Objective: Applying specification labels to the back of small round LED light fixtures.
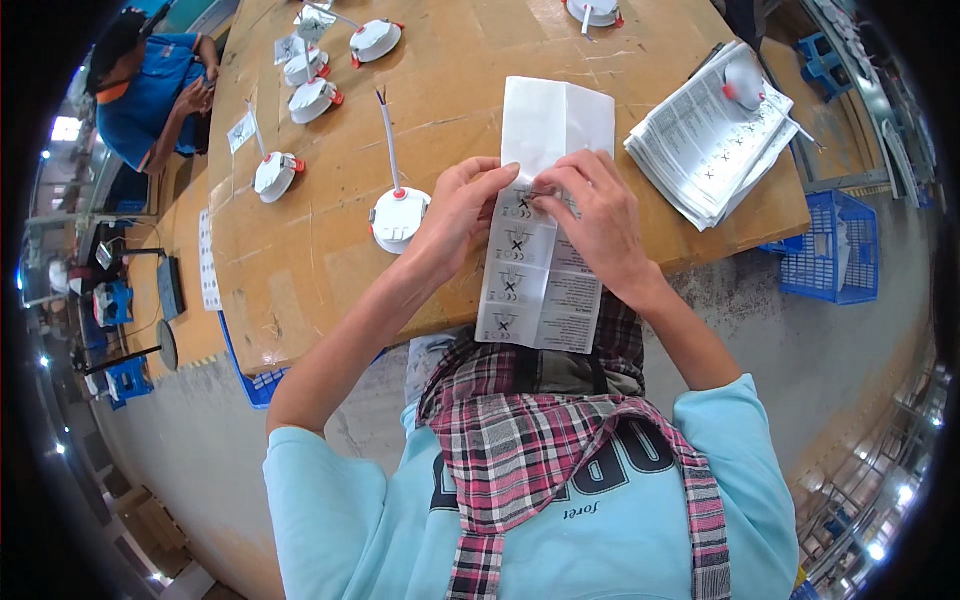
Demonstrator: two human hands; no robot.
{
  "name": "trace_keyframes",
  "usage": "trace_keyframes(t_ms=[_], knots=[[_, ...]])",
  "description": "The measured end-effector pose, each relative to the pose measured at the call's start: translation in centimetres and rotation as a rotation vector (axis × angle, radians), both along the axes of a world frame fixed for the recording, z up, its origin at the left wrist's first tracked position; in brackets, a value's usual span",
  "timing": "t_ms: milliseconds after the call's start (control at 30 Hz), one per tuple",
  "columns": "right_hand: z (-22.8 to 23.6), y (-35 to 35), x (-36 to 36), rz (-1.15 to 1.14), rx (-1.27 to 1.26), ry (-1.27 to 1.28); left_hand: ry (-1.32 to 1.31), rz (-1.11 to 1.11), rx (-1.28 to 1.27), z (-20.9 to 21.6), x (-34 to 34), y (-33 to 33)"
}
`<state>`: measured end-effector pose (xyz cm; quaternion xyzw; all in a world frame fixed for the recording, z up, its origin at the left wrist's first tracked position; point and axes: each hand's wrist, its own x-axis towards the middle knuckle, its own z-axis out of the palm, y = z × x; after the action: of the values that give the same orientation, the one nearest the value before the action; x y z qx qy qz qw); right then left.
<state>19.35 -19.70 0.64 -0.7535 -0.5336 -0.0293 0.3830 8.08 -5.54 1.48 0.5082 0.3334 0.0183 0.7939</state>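
A long creased sheet of printed labels point(522, 290), with small black crossed symbols, reaches from the tabletop over its near edge. My left hand point(458, 212) pinches the sheet's left side, thumb on top and fingers beneath. On its printed middle, my right hand point(600, 212) has thumb and fingertips pinched together at a label; whether a corner is lifted is too small to tell. Beside my left hand lies a round white downlight point(400, 222) with red-tipped clips and a grey cable standing up. The upper part of the sheet is blank white.
A thick stack of printed sheets point(690, 165) lies at the right, with another downlight point(743, 85) on it. Several downlights, some with cable tags, stand at the far left of the cardboard-covered table point(330, 290). A blue crate point(830, 250) is right of it; a co-worker point(155, 90) sits left.
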Motion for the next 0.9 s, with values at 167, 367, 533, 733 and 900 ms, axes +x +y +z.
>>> trace_keyframes(t_ms=[167,367,533,733,900], knots=[[0.5,0.9,-0.2,0.012,-0.015,-0.109,-0.005,0.038,0.033,-0.8,-0.1,0.1],[1.3,1.4,0.2,0.021,-0.099,-0.19,0.003,0.086,0.06,-0.3,0.2,-0.3],[1.5,1.8,0.5,0.018,-0.11,-0.196,-0.047,0.088,0.169,-0.3,0.4,-0.5],[2.3,2.0,1.2,0.055,-0.248,-0.183,-0.183,0.105,0.321,-1.1,0.4,-1.3],[2.7,1.9,1.6,0.083,-0.243,-0.169,-0.203,0.086,0.39,-0.4,0.4,-1.2]])
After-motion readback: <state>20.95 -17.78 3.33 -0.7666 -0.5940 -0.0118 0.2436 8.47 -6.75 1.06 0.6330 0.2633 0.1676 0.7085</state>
